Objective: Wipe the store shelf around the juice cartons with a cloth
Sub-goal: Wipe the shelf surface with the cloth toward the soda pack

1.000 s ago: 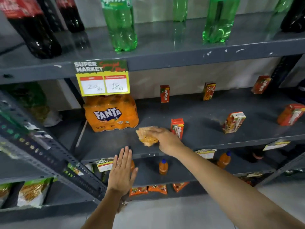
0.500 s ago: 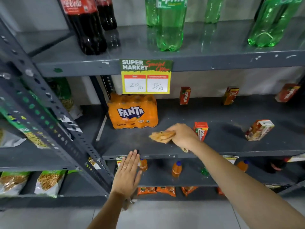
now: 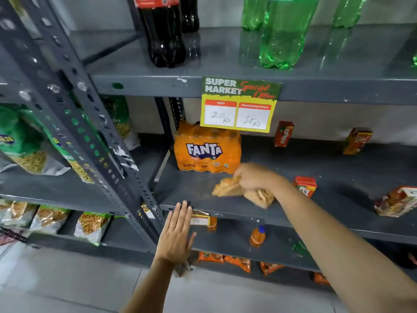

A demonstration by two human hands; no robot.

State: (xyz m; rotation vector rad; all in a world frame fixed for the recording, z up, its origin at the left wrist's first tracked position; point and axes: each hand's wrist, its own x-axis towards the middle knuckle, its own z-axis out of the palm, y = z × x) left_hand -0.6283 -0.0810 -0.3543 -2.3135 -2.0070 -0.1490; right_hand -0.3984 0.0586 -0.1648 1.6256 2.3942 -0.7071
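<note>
A right hand [image 3: 255,178], fingers clamped on an orange cloth [image 3: 243,192], wipes the shelf [image 3: 198,193] just before the Fanta pack [image 3: 206,152]. The left hand [image 3: 177,236] hovers flat, fingers together; juice cartons [image 3: 304,186] rightward seemingly await wiping.

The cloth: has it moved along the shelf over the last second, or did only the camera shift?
Yes. The cloth has moved left, away from the red carton it was next to, toward the Fanta pack, gripped in the right hand.
</note>
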